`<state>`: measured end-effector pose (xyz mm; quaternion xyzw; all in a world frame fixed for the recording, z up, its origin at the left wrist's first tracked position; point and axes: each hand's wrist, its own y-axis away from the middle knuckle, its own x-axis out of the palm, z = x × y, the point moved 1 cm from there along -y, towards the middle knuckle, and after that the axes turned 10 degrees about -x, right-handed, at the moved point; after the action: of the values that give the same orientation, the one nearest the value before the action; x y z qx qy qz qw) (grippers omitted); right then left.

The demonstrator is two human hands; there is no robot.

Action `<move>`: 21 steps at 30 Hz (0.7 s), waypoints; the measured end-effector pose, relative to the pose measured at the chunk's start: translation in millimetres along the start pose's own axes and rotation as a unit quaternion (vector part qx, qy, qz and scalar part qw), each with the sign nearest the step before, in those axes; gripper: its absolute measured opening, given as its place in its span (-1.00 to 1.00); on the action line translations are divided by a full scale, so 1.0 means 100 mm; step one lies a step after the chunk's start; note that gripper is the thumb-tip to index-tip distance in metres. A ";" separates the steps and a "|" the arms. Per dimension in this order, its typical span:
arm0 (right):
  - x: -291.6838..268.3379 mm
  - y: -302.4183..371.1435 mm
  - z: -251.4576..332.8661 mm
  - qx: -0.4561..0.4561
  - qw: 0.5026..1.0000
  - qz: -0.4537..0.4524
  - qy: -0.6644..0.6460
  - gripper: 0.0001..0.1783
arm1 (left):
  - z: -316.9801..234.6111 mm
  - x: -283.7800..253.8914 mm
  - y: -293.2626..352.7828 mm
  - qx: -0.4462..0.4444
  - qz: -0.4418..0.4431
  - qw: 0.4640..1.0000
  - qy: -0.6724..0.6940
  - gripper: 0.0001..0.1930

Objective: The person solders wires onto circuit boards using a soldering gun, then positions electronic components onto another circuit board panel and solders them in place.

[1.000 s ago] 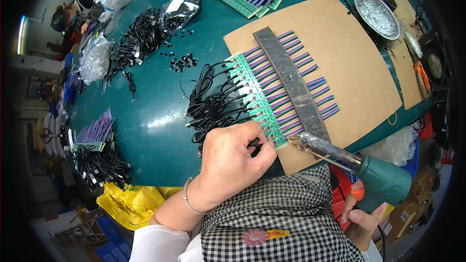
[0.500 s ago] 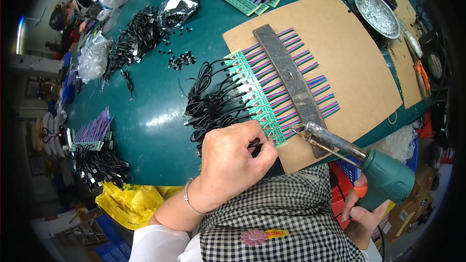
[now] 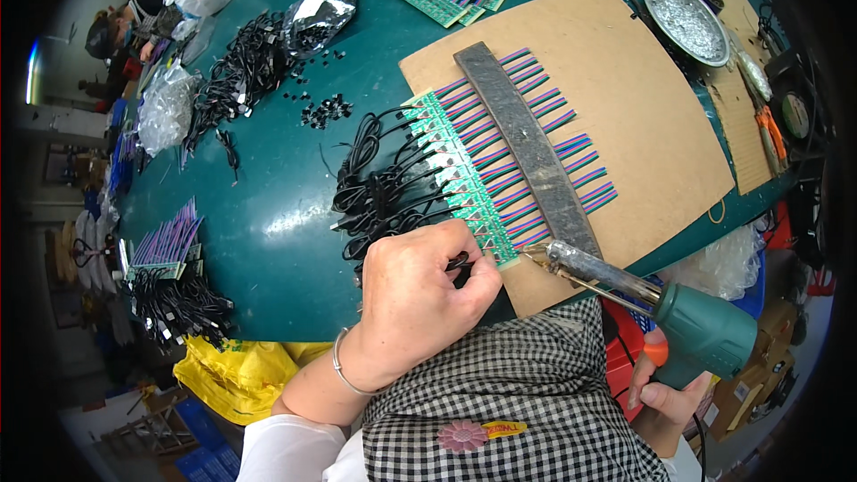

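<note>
I view, by remote feed, a green table (image 3: 286, 277) with its edges bowed by the lens. On it lies a tan board (image 3: 661, 125), and before it a checked apron (image 3: 500, 402). I see a green soldering gun (image 3: 705, 330) at the near right, its barrel slanting up and leftward over the board. A dark bar (image 3: 527, 143) lies aslant on the board. Left of the strip sits a tangle of black cables (image 3: 366, 201). I note the left hand (image 3: 424, 281) at the strip's near end, thumb and fingers pinched on a black cable. The right hand (image 3: 665, 393) is wrapped around the gun's handle. The green strip (image 3: 455, 178) rests at the board's left edge, cables joining its left side; striped wires (image 3: 594, 183) run from its right side beneath the bar. The gun's tip (image 3: 527, 252) is just beside the strip's near end; I cannot tell whether they touch.
</note>
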<state>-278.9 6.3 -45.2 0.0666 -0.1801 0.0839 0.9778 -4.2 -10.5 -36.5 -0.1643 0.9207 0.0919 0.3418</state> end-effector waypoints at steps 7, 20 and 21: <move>-0.01 0.07 0.00 -0.031 0.999 -0.033 0.016 -0.38 | -0.01 0.00 0.00 0.003 -0.002 1.000 -0.010 -0.88; -0.06 0.13 0.01 0.003 0.998 -0.028 0.062 -0.41 | 0.01 -0.07 -0.03 0.007 0.063 0.998 -0.010 -0.91; -0.07 0.13 0.00 0.022 0.997 -0.014 0.067 -0.40 | 0.00 -0.07 -0.03 0.007 0.063 0.998 -0.010 -0.91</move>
<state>-287.9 18.2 -46.4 0.0845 -0.1115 0.0781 0.9871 2.4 -11.8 -31.8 -0.1026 0.9263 0.1082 0.3461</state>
